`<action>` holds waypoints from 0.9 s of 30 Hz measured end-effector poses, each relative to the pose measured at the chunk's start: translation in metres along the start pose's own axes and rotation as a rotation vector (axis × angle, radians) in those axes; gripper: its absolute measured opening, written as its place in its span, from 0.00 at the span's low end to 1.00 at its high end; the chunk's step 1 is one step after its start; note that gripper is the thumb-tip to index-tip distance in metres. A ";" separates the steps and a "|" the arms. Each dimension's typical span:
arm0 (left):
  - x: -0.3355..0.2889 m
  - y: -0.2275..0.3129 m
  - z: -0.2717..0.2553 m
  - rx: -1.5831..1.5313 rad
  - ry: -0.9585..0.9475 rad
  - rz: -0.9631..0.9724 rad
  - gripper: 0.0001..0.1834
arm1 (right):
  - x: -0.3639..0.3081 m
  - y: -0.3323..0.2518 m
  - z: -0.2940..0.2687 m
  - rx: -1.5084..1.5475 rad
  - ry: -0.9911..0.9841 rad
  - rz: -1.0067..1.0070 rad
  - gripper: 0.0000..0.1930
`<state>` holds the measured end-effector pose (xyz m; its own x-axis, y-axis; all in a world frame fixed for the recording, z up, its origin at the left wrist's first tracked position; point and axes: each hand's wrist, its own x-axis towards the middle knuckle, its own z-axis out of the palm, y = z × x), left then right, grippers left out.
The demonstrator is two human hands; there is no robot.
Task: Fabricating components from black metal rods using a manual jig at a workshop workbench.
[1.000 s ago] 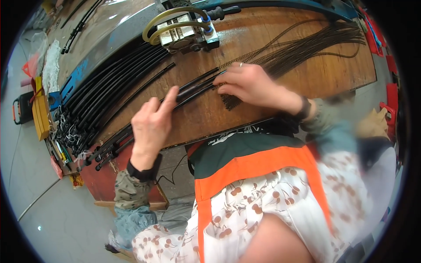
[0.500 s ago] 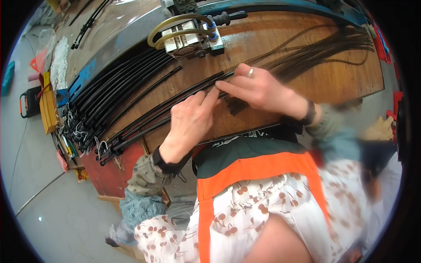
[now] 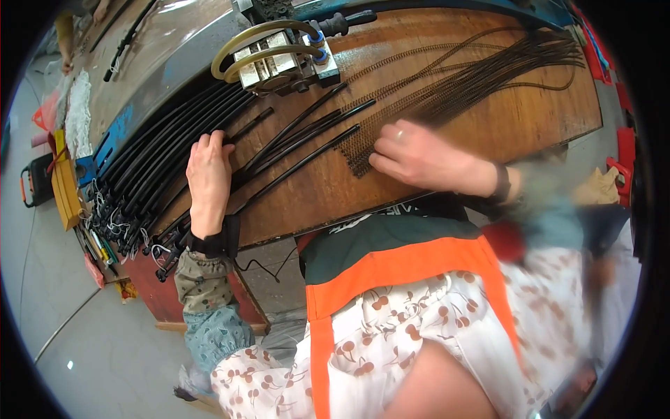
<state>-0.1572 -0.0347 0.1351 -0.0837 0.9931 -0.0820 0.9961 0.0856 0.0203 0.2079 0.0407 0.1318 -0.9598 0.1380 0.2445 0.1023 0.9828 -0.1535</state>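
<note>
My left hand (image 3: 209, 171) is over the black tubes on the left of the board, its fingers closed around a slim black tube (image 3: 259, 120) whose far end sticks out past the thumb. A few more black tubes (image 3: 300, 164) fan out to its right, their ends pointing at the springs. My right hand (image 3: 426, 157) lies beside the near ends of a bundle of long thin coil springs (image 3: 474, 87). Its fingers are curled together at the bundle's edge, and what they hold, if anything, is hidden.
A small metal clamp device (image 3: 276, 63) with yellowish hoses stands at the back of the wooden board (image 3: 558, 112). A thick row of black tubes (image 3: 160, 153) with white strings at their ends lies left. A yellow bar (image 3: 66, 178) and another person's arm (image 3: 65, 42) show far left.
My hands, which met over the tubes, have parted. The left moved left onto a separate black tube; the right moved slightly down toward the spring ends. The tubes they were on now lie loose.
</note>
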 end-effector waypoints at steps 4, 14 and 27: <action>-0.002 -0.011 0.003 -0.074 0.207 0.185 0.14 | 0.001 0.004 0.009 0.162 0.038 0.044 0.16; -0.036 0.068 -0.038 -0.165 0.155 0.358 0.22 | 0.039 0.003 0.006 0.512 0.404 0.502 0.14; -0.040 0.089 -0.035 -0.327 0.148 0.411 0.22 | 0.032 0.014 0.006 -0.019 0.587 0.122 0.18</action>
<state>-0.0658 -0.0641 0.1747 0.2846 0.9486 0.1387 0.8892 -0.3153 0.3315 0.1773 0.0585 0.1318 -0.6363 0.2893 0.7151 0.2125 0.9569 -0.1981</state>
